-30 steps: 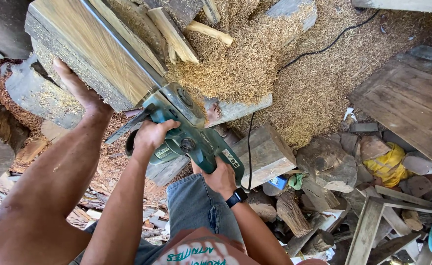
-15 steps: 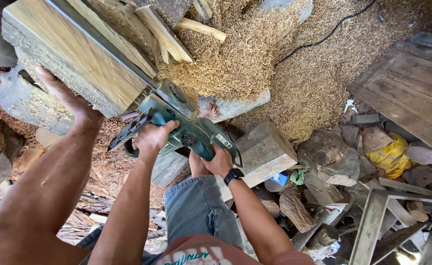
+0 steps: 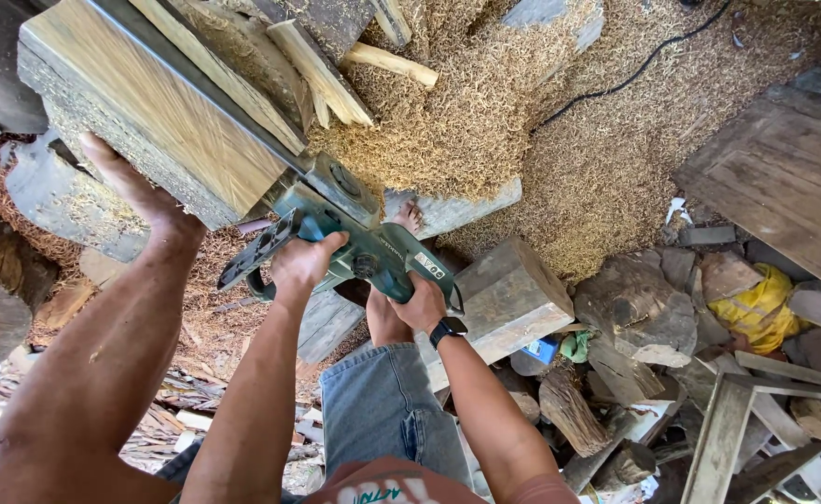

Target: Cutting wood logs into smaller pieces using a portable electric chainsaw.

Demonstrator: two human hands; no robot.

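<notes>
Head view, left hand [image 3: 303, 261] and right hand [image 3: 422, 303] gripping green chainsaw [image 3: 354, 247], white label on its body, yellow bag [image 3: 760, 308] far right.

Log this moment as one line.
left hand: chainsaw front handle | right hand: rear handle | bar: in timber block | another person's hand: on block

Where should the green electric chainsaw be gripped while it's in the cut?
Two-handed on the green electric chainsaw: left hand wrapped over the black front loop handle from above, right hand on the rear grip from behind. Both sit clear of the guide bar, which runs into the pale wooden block.
</notes>
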